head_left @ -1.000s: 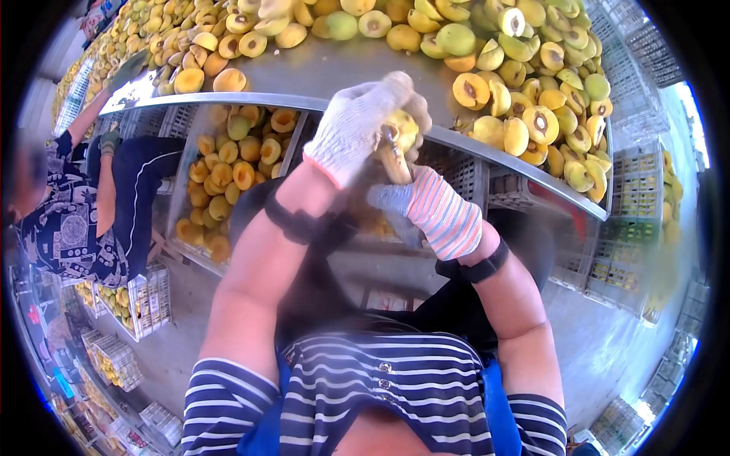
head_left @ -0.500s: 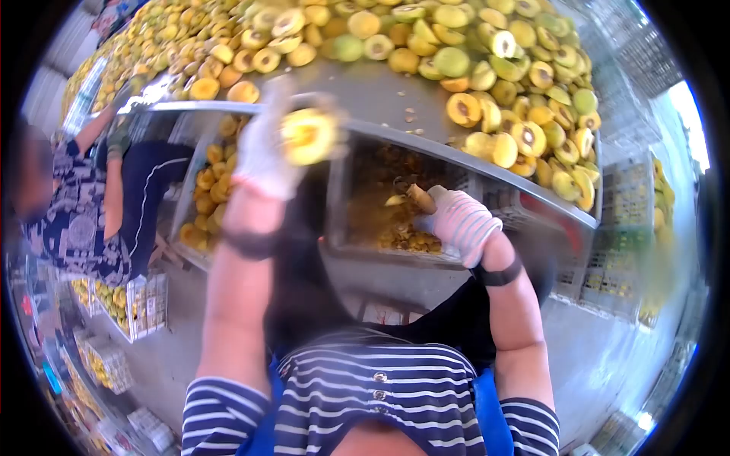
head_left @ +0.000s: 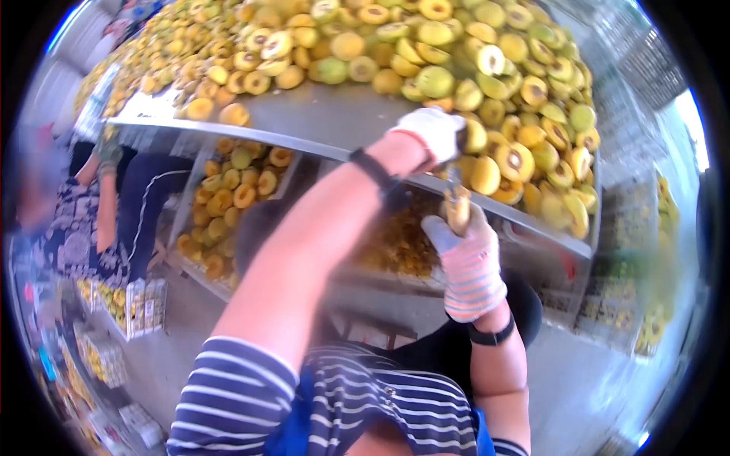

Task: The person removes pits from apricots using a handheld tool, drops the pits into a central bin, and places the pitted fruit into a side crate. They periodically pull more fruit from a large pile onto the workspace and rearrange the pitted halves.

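Note:
My left hand (head_left: 432, 137), in a white glove, reaches over the metal table's edge to the pile of halved yellow peaches (head_left: 515, 162). Its fingertips are beside a peach half (head_left: 474, 137), but the fingers are mostly hidden, so a grip on it cannot be made out. Below and to the right, my right hand (head_left: 471, 262) wears a striped glove and is closed around a wooden-handled tool (head_left: 458, 209). The tool's narrow metal end points up toward the peaches; its exact shape is blurred.
The metal table (head_left: 319, 110) carries a large heap of peach halves. Beneath its edge are a crate of peach halves (head_left: 243, 195) and a bin of brownish-yellow scraps (head_left: 403, 247). Another person (head_left: 84, 220) sits at left. Filled white crates (head_left: 144, 308) stand on the floor.
My left hand has swung right from the table's left part to the peach pile, and the peach half it held is gone from it. My right hand has risen with the tool, now pointing upward.

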Demonstrator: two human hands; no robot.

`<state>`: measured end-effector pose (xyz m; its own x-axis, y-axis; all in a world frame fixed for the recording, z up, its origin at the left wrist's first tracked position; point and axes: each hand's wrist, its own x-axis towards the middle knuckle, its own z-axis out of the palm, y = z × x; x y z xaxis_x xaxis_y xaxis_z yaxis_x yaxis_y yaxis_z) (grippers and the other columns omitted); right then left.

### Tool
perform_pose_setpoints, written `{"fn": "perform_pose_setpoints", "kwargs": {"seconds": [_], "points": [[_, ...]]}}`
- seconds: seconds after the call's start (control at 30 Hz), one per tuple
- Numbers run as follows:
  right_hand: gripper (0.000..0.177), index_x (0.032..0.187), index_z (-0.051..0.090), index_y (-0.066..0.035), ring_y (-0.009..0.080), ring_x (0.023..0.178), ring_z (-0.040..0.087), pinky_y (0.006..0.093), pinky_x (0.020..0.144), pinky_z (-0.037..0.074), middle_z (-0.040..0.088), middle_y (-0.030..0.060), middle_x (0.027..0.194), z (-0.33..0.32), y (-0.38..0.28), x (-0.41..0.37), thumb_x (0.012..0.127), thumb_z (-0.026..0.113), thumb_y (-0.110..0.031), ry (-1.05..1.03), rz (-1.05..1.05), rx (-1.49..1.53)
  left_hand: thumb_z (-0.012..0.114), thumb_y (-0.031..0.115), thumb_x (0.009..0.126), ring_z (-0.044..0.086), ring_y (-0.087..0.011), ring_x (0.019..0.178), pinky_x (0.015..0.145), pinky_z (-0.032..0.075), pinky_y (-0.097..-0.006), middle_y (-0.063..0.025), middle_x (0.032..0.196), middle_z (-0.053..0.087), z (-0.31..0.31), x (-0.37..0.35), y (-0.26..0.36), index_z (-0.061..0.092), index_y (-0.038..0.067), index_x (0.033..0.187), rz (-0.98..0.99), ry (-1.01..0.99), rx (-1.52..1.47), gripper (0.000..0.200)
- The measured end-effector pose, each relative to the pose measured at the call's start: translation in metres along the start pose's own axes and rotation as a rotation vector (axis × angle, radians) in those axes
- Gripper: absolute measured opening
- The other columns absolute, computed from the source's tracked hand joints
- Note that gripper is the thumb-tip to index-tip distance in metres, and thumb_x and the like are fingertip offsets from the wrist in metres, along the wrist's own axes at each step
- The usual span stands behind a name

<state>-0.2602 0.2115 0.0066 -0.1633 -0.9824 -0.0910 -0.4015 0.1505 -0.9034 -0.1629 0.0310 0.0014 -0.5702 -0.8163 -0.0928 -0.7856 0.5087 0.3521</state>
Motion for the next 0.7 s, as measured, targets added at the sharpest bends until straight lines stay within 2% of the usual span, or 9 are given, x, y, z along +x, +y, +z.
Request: {"fn": "perform_pose_setpoints", "kwargs": {"seconds": [0.1,0.13,0.2,0.27,0.33,0.5,0.6,0.67,0.7], "points": [[0.038,0.107,0.061,0.001,0.0159,0.068,0.060,0.0313,0.068,0.051,0.066,0.0108,0.080,0.004,-0.003,-0.001,0.078,0.077,-0.018,-0.018,0.011,0.120,0.058,0.020,0.080,0.064,-0.0361,0.101,0.088,0.051,-0.0424,-0.0176,0.112,0.067,-0.001,0.004,-0.018,0.066,0.014,0.118,-0.013,0.006,-0.022,0.039],[0.032,0.105,0.061,0.000,0.0132,0.072,0.058,0.0293,0.069,0.050,0.065,0.0077,0.082,0.002,-0.015,-0.002,0.080,0.075,-0.014,-0.034,0.026,0.076,0.058,0.020,0.080,0.065,-0.0359,0.097,0.086,0.052,-0.0419,-0.0175,0.106,0.068,-0.008,-0.001,-0.024,0.069,0.014,0.113,-0.033,-0.036,-0.031,0.035],[0.026,0.104,0.060,-0.002,0.0096,0.074,0.054,0.0261,0.070,0.048,0.060,0.0009,0.083,0.008,-0.014,-0.002,0.083,0.073,-0.010,-0.039,-0.005,0.280,0.059,0.021,0.080,0.066,-0.0350,0.094,0.084,0.052,-0.0418,-0.0173,0.101,0.069,0.000,-0.010,-0.047,0.070,0.013,0.109,-0.062,0.067,-0.045,0.032],[0.024,0.104,0.059,-0.005,0.0072,0.076,0.051,0.0240,0.070,0.045,0.056,-0.0041,0.086,0.017,-0.024,-0.002,0.085,0.072,-0.007,0.008,0.064,0.462,0.059,0.020,0.080,0.067,-0.0348,0.093,0.082,0.053,-0.0417,-0.0167,0.098,0.069,-0.002,-0.026,-0.057,0.071,0.012,0.106,-0.181,-0.066,-0.034,0.030],[0.026,0.108,0.059,-0.005,0.0063,0.079,0.051,0.0214,0.072,0.044,0.056,-0.0046,0.090,0.019,-0.026,0.002,0.085,0.071,-0.007,-0.006,0.116,0.429,0.063,0.020,0.077,0.065,-0.0355,0.098,0.086,0.051,-0.0422,-0.0186,0.104,0.068,0.000,-0.040,-0.057,0.066,0.013,0.114,-0.121,0.103,-0.073,0.038],[0.032,0.114,0.060,-0.003,0.0052,0.076,0.050,0.0203,0.068,0.041,0.057,-0.0038,0.090,0.038,-0.013,0.017,0.085,0.072,-0.010,0.141,0.056,0.539,0.064,0.025,0.079,0.060,-0.0392,0.109,0.091,0.050,-0.0437,-0.0208,0.120,0.056,0.003,-0.034,-0.038,0.056,0.021,0.130,-0.063,0.094,-0.175,0.052],[0.031,0.113,0.059,-0.002,0.0054,0.076,0.051,0.0207,0.069,0.043,0.059,-0.0023,0.092,0.035,-0.017,0.021,0.086,0.070,-0.011,0.086,0.093,0.461,0.060,0.022,0.079,0.063,-0.0347,0.106,0.091,0.051,-0.0436,-0.0178,0.116,0.064,0.017,-0.006,-0.035,0.064,0.020,0.124,0.086,-0.087,0.026,0.045],[0.030,0.113,0.059,-0.001,0.0060,0.078,0.052,0.0221,0.071,0.044,0.059,-0.0012,0.092,0.032,-0.008,0.030,0.087,0.069,-0.012,0.066,0.088,0.309,0.059,0.019,0.076,0.064,-0.0323,0.106,0.092,0.051,-0.0414,-0.0157,0.112,0.068,0.022,0.004,-0.033,0.069,0.017,0.117,0.092,-0.055,-0.008,0.041],[0.026,0.115,0.057,-0.002,0.0111,0.083,0.056,0.0268,0.070,0.047,0.060,0.0032,0.098,0.036,-0.015,0.029,0.093,0.062,-0.016,0.126,0.037,0.336,0.060,0.019,0.075,0.065,-0.0319,0.105,0.091,0.051,-0.0401,-0.0158,0.110,0.068,0.014,0.000,-0.035,0.070,0.016,0.114,0.069,-0.014,-0.081,0.041]]}}
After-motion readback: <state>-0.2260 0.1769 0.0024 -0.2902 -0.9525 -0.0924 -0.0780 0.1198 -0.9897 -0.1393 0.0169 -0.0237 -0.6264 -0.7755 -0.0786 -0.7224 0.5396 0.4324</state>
